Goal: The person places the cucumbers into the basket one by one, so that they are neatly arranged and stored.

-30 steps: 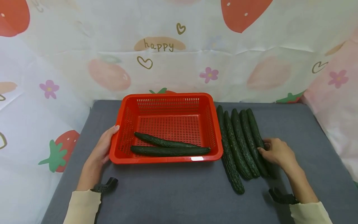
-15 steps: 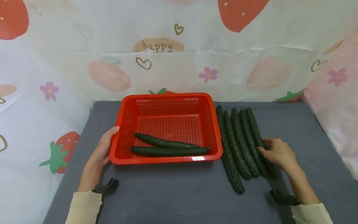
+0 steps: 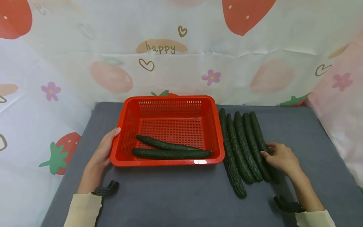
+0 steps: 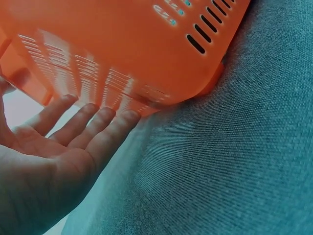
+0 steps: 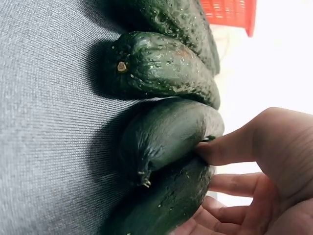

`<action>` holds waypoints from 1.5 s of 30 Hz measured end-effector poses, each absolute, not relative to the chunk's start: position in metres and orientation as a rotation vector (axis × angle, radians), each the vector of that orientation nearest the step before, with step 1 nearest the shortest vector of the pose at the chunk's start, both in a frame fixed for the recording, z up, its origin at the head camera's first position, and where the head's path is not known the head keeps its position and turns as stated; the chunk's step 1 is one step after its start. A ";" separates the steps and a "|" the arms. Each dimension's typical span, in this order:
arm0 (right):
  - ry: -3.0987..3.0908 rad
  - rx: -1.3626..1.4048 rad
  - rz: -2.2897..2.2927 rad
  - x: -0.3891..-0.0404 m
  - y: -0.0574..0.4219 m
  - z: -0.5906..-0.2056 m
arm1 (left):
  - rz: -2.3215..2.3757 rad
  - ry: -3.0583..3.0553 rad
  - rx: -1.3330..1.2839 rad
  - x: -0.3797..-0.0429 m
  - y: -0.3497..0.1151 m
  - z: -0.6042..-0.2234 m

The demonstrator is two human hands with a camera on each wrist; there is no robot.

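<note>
A red plastic basket (image 3: 170,162) with slotted walls sits on the left of the row of cucumbers. Two dark green cucumbers (image 3: 171,154) lie inside it near the front wall. My left hand (image 3: 104,146) holds the basket's left side, thumb at the rim. In the left wrist view its fingers (image 4: 100,122) lie against the outer wall. To the right of the basket, several cucumbers (image 3: 233,151) lie side by side. My right hand (image 3: 282,157) grips the rightmost cucumber (image 5: 164,198), its thumb (image 5: 227,149) wedged between that one and its neighbour. The hand hides part of it.
Everything stands on a grey cloth-covered table (image 3: 175,195). A white curtain (image 3: 170,75) printed with strawberries and flowers closes off the back and both sides. Each wrist wears a black camera mount (image 3: 107,188).
</note>
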State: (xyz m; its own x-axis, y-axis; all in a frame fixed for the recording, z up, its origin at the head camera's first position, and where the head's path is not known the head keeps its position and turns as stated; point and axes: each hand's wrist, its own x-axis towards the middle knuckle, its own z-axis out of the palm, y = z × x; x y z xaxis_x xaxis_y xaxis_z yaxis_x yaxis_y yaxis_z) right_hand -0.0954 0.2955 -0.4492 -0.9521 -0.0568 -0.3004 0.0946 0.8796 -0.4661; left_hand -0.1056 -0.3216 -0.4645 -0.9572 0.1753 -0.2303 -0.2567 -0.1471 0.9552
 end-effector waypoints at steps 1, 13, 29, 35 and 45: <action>2.735 0.025 -0.706 -0.096 0.296 -0.450 | 2.186 1.838 -0.092 -0.106 -0.322 -0.465; 2.621 0.008 -0.892 -0.098 0.303 -0.453 | 2.199 1.857 -0.054 -0.103 -0.324 -0.465; 2.549 -0.017 -1.074 -0.093 0.318 -0.441 | 2.203 1.827 0.015 -0.102 -0.324 -0.463; 2.460 -0.022 -1.228 -0.094 0.312 -0.431 | 2.235 1.783 0.043 -0.101 -0.326 -0.464; 2.533 -0.093 -1.351 -0.093 0.286 -0.414 | 2.214 1.821 0.002 -0.102 -0.323 -0.463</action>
